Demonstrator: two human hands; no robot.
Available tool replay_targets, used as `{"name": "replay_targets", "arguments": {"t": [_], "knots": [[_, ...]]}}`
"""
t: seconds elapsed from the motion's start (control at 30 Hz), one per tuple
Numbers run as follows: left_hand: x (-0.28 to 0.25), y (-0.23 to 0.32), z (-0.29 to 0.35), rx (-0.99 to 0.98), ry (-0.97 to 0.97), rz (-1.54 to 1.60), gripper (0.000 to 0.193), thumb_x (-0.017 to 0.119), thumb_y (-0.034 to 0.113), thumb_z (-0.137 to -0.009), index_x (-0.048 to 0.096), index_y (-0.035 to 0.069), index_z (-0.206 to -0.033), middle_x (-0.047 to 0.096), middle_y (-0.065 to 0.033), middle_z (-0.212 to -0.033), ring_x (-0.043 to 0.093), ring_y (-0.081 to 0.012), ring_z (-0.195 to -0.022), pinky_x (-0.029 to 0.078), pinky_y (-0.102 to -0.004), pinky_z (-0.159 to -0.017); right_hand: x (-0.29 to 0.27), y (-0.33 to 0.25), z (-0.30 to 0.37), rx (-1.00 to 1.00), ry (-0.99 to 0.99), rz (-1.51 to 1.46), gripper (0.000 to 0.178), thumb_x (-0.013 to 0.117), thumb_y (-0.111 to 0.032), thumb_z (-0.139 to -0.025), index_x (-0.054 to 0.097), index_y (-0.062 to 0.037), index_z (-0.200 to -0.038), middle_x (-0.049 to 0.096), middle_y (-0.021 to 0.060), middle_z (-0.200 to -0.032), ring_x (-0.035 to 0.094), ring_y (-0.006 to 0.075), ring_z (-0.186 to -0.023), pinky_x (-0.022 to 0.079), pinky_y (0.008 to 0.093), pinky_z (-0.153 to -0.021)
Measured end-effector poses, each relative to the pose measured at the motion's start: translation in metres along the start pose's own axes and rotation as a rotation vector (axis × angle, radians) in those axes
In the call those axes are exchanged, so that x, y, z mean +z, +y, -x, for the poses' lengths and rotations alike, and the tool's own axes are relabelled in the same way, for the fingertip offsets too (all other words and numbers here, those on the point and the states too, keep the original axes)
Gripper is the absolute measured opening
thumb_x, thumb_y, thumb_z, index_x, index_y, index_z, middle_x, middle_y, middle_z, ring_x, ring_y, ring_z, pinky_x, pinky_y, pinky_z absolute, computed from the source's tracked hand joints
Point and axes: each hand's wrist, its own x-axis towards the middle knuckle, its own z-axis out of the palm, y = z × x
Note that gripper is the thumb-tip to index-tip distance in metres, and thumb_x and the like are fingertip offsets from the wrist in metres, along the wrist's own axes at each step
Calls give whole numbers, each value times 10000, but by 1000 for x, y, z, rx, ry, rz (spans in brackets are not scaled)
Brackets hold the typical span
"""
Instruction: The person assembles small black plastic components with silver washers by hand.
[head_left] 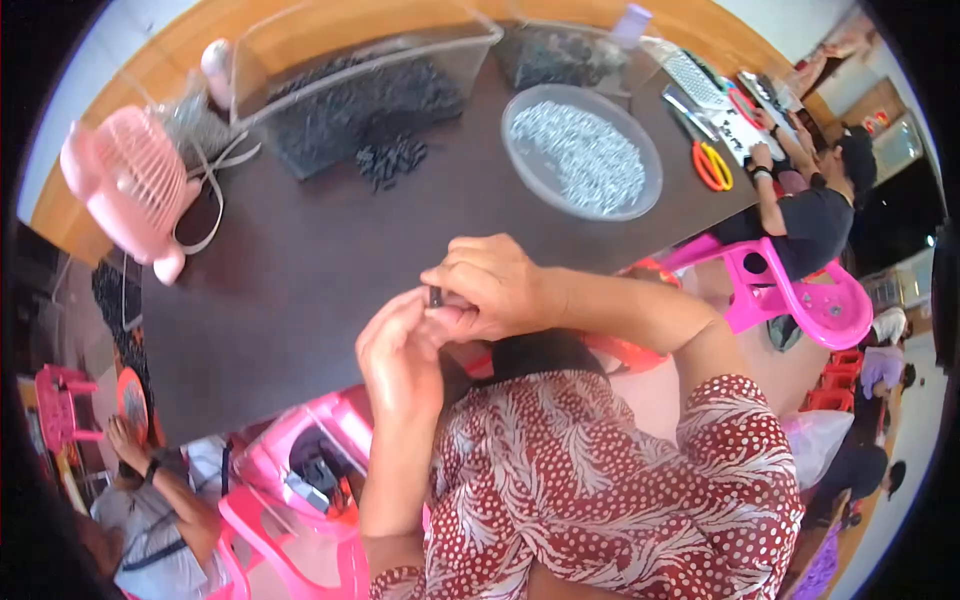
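Both hands together, mid-frame, over the table's near edge. Right hand (495, 285) pinches a small dark piece (436, 296) between thumb and finger. Left hand (400, 335) is up against it, fingertips beside the piece; can't tell whether it grips too, fingers overlap.

Progress: one piece in hand, looks mid-handling. Too small to tell if it's finished or if a silver part is on it. Judging by stock, plenty left: loose heap and containers all still hold lots. Can't sort done from undone among the black parts, so no count of either.

Containers: big clear bin (495, 38), upper left to upper centre, holds a wide mass of black parts (380, 105), seen through its wall. Small heap (390, 160) of similar black parts lies loose on the table (300, 270), just in front of the bin. Second clear bin (645, 70), upper centre-right, also has dark parts in it, detail blurred. Round clear bowl (530, 175), right of upper centre, holds a broad layer of small silver parts (585, 150); bare wall shows along its lower left. Clear bag (195, 125), upper left, behind the pink fan (140, 180), contents greyish, unclear. Orange-handled scissors (712, 165) lie at upper right, near a co-worker (815, 215).
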Motion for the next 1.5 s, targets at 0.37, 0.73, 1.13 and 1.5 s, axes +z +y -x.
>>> {"name": "replay_targets", "arguments": {"t": [0.37, 0.73, 1.13, 1.5], "knots": [[-13, 7, -14, 223, 67, -317, 232, 580, 89, -828, 597, -41, -1021, 645, -166, -896, 606, -177, -670, 454, -253, -570, -122, 120, -50, 645, 205, 378, 316, 592, -105, -728, 628, -10, -1026, 606, 49, -697, 560, 97, -650, 462, 259, -608], [-8, 23, -41, 249, 76, -597, 140, 598, 47, -813, 643, -8, -934, 652, -84, -809, 574, -107, -649, 425, -206, -564, -180, 270, -47, 689, -99, 1060, 203, 517, -117, -717, 625, -45, -873, 633, 220, -831, 611, 392, -802, 478, 486, -711], [-11, 13, -51, 239, 127, -680, 136, 599, 59, -817, 645, -5, -927, 653, -72, -806, 568, -92, -650, 401, -184, -534, -56, 151, -26, 302, -145, 493, 44, 597, -123, -742, 620, -87, -734, 626, 96, -766, 600, 293, -719, 479, 401, -637], [-18, 11, -50, 265, 88, -632, 137, 592, 79, -838, 641, -3, -936, 642, -55, -814, 562, -83, -681, 410, -182, -560, 2, 165, -24, 716, -478, 364, 115, 576, -93, -654, 615, 15, -651, 599, 247, -728, 595, 417, -740, 466, 485, -662]]}}
